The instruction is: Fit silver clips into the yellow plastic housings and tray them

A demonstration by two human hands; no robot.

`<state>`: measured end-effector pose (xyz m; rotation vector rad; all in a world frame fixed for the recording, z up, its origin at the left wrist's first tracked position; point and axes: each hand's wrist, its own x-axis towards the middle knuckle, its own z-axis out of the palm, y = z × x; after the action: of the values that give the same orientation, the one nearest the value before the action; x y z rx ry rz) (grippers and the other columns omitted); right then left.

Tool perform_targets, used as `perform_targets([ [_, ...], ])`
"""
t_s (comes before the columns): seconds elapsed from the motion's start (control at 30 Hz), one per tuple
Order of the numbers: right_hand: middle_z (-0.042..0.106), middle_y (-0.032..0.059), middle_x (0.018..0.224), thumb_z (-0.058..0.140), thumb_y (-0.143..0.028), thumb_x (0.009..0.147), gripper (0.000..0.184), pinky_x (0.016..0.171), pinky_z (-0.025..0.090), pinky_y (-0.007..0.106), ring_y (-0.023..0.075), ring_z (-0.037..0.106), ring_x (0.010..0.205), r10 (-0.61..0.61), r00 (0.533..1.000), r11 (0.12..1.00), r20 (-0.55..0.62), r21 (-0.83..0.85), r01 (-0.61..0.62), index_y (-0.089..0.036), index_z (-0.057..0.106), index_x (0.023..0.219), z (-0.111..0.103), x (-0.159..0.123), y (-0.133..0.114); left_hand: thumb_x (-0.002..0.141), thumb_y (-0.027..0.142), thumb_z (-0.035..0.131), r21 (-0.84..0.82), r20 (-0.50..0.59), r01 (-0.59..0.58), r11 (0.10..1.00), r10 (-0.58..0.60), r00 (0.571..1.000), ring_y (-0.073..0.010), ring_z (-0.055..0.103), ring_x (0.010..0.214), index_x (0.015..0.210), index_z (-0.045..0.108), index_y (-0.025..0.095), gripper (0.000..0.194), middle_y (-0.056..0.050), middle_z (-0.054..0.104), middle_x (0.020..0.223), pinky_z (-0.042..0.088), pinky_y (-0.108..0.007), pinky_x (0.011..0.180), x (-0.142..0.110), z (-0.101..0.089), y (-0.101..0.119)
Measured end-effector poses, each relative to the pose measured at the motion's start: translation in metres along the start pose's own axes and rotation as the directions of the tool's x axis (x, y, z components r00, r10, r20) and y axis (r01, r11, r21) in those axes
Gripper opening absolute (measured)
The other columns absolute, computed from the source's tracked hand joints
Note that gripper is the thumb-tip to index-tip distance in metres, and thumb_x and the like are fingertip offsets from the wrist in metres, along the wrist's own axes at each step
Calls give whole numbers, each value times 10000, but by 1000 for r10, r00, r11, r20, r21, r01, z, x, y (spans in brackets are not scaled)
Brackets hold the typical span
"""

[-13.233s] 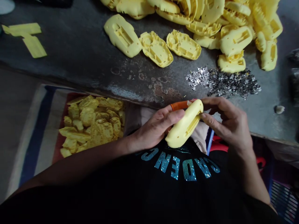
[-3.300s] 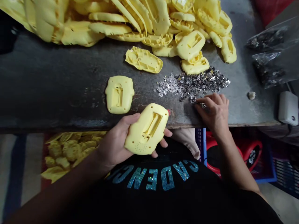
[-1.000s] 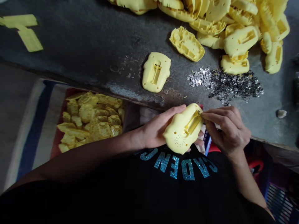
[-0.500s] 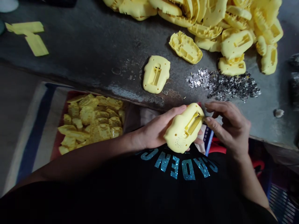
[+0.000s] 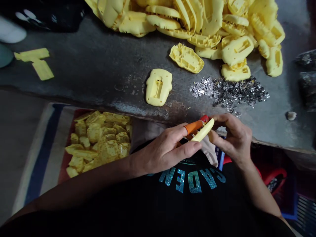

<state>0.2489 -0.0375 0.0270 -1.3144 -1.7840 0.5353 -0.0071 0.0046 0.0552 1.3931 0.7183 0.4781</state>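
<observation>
My left hand (image 5: 170,144) grips a yellow plastic shell (image 5: 204,131), a toy casing half turned nearly edge-on. Its thumb lies on the near face, and an orange cover with a red tip wraps a finger behind. At the shell's right end, my right hand (image 5: 229,135) has its thumb and forefinger closed about the edge. Whether a small part sits between those fingertips is hidden. Just beyond the hands, small metal contact plates (image 5: 229,92) lie in a heap on the dark workbench (image 5: 98,72). A similar shell (image 5: 159,87) rests slot side up near the bench edge.
More yellow shells (image 5: 209,16) are piled along the back, with one open side up (image 5: 187,58). Below the bench edge at left is a container of yellow parts (image 5: 98,141). Yellow strips (image 5: 40,62) lie far left; bagged metal pieces (image 5: 308,89) sit at right.
My left hand has turned the shell from showing its slotted face to nearly edge-on. My right fingers have moved left and closed in on its end. The whole view has shifted slightly.
</observation>
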Motion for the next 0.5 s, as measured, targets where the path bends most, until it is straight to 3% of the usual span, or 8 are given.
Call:
perform_targets([
  [0.07, 815, -5, 987, 825, -191, 985, 269, 742, 654, 310, 168, 757, 806, -31, 999, 999, -32, -37, 29, -280, 764, 1231, 2, -3, 3, 1131, 560, 668, -20, -59, -13, 1000, 12, 998, -306, 761, 1241, 1539, 769, 223, 539, -80, 825, 1356, 570, -354, 1125, 1, 4, -3],
  [0.17, 825, -5, 972, 820, -226, 999, 226, 725, 666, 295, 165, 771, 788, -17, 999, 999, -40, -47, 15, -279, 773, 1214, 3, -5, 6, 1113, 542, 699, -5, -87, -19, 1000, 19, 996, -254, 754, 974, 1465, 790, 216, 488, -62, 821, 1104, 589, -316, 899, 4, 8, -11],
  [0.23, 834, -4, 971, 824, -242, 998, 193, 709, 669, 279, 162, 781, 777, 29, 999, 999, -27, 17, -28, -274, 787, 1184, 3, -6, 7, 1121, 560, 678, 26, -55, -26, 999, 27, 998, -204, 665, 769, 1328, 822, 195, 443, -29, 749, 881, 534, -297, 769, 5, 6, -16],
  [0.3, 840, 0, 959, 840, -265, 993, 175, 702, 670, 265, 159, 792, 771, 127, 992, 980, 8, 153, -127, -266, 800, 1163, 4, -6, 8, 1144, 624, 593, 11, 10, -41, 999, 40, 999, -194, 626, 707, 1280, 830, 193, 510, -22, 707, 800, 515, -300, 739, 3, -1, -20],
  [0.37, 843, 8, 938, 867, -317, 987, 184, 702, 670, 261, 161, 800, 772, 258, 965, 907, 49, 332, -260, -255, 809, 1150, 8, -4, 8, 1163, 628, 526, -22, 25, -67, 998, 68, 997, -237, 720, 835, 1337, 838, 231, 534, -57, 790, 921, 572, -326, 840, 1, -12, -23],
  [0.4, 842, 10, 925, 885, -347, 979, 198, 701, 668, 258, 158, 797, 768, 316, 946, 850, 73, 421, -316, -249, 811, 1134, 11, -2, 7, 1148, 590, 578, -31, -5, -81, 996, 81, 997, -275, 770, 979, 1379, 838, 264, 477, -76, 837, 1059, 600, -359, 946, 0, -18, -24],
  [0.47, 830, -1, 883, 940, -397, 934, 249, 685, 655, 246, 142, 772, 736, 393, 910, 724, 129, 567, -393, -240, 808, 1075, 20, 2, 5, 1012, 413, 830, -129, -85, -50, 990, 39, 996, -344, 736, 1347, 1410, 841, 319, 410, -83, 836, 1358, 551, -433, 1208, 0, -29, -27],
  [0.5, 820, -10, 862, 970, -414, 904, 281, 676, 648, 242, 133, 755, 716, 411, 896, 669, 169, 612, -422, -236, 802, 1042, 26, 5, 3, 898, 284, 935, -229, -99, -9, 973, -14, 995, -361, 651, 1506, 1412, 842, 330, 525, -77, 797, 1485, 465, -459, 1325, 1, -33, -29],
])
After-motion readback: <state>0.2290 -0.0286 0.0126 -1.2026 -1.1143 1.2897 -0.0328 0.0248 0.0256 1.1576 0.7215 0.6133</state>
